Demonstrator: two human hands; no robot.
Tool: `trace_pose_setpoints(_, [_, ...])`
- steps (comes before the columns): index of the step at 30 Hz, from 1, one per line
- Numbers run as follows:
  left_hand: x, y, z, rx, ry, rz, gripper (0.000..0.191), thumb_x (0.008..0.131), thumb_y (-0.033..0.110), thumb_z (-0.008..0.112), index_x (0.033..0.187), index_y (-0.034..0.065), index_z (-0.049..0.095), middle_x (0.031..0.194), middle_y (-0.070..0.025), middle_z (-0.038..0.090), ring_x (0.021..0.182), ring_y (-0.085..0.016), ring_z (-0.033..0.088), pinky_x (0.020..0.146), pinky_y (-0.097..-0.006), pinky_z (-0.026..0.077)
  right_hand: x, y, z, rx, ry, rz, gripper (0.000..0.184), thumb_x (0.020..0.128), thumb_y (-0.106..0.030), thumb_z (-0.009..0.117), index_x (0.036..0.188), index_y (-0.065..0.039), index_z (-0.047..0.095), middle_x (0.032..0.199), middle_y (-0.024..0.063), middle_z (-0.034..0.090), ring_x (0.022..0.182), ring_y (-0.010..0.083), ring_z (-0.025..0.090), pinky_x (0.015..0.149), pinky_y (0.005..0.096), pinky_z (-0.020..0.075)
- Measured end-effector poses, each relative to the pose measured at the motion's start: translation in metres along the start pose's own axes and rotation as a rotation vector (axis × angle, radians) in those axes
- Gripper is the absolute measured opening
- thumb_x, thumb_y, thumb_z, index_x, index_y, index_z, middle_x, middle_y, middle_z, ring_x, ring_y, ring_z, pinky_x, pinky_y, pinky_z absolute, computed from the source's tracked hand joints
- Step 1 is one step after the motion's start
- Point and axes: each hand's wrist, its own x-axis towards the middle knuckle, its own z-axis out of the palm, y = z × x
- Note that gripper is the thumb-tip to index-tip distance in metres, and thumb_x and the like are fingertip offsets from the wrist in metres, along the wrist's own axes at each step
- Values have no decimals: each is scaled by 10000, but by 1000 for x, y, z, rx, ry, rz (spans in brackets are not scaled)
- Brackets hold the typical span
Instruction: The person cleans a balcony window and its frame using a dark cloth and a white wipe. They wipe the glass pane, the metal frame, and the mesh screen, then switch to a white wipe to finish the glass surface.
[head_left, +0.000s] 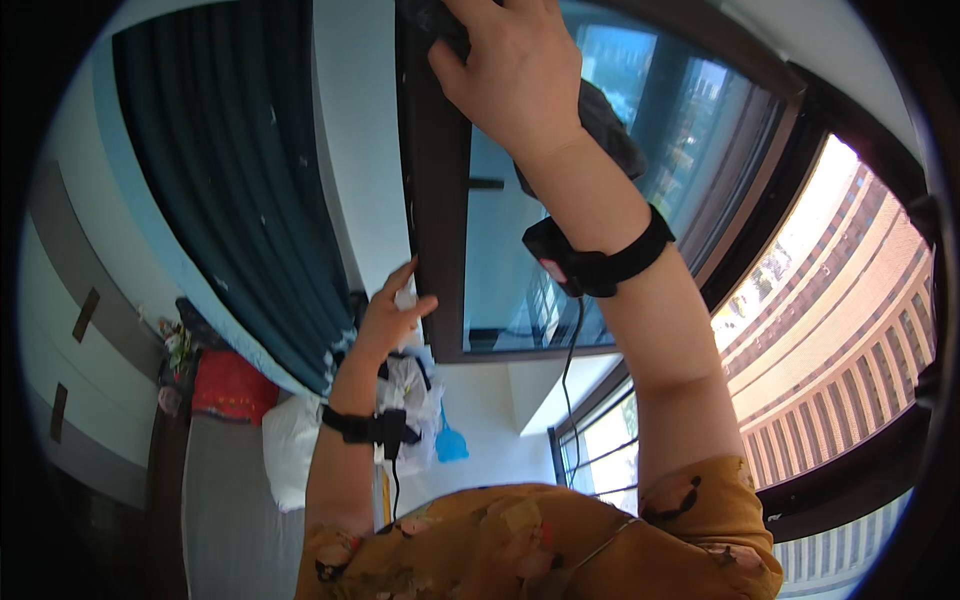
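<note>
My right hand (517, 75) is raised at the top of the view, its fingers bent over a dark grey cloth (439, 22) against the upper part of a dark brown window frame (439, 225). A dark shape, cloth or its reflection, shows behind my right wrist at the glass pane (502, 285). Lower down, my left hand (394, 311) touches or nearly touches the outer edge of the same frame, thumb and fingers apart, holding nothing that I can see. The sash stands at an angle, with a short dark handle or its reflection on the glass.
A dark teal curtain (232, 172) hangs at the left. Beyond it are a bed (225, 495), a red cushion (234, 386) and white plastic bags (405, 390). At the right a window opening with a screen (832, 300) faces a building. Cables run from both wrist straps.
</note>
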Motion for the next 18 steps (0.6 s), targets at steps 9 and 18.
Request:
trace_pose_setpoints(9, [1, -11, -20, -607, 37, -171, 435, 1003, 317, 594, 1377, 96, 597, 838, -12, 628, 672, -98, 581, 574, -253, 458, -215, -59, 11, 47, -454, -255, 388, 765, -176, 644, 1152, -182, 670, 1031, -13, 547, 914, 220, 533, 656, 294, 527])
trace_pose_setpoints(18, [-82, -67, -58, -275, 158, -213, 406, 999, 235, 571, 1390, 125, 582, 1119, -42, 715, 862, -78, 593, 639, -246, 471, -354, -46, -4, 196, -768, -559, 248, 788, -203, 640, 1025, -256, 693, 1001, -66, 568, 937, 166, 511, 734, 298, 454])
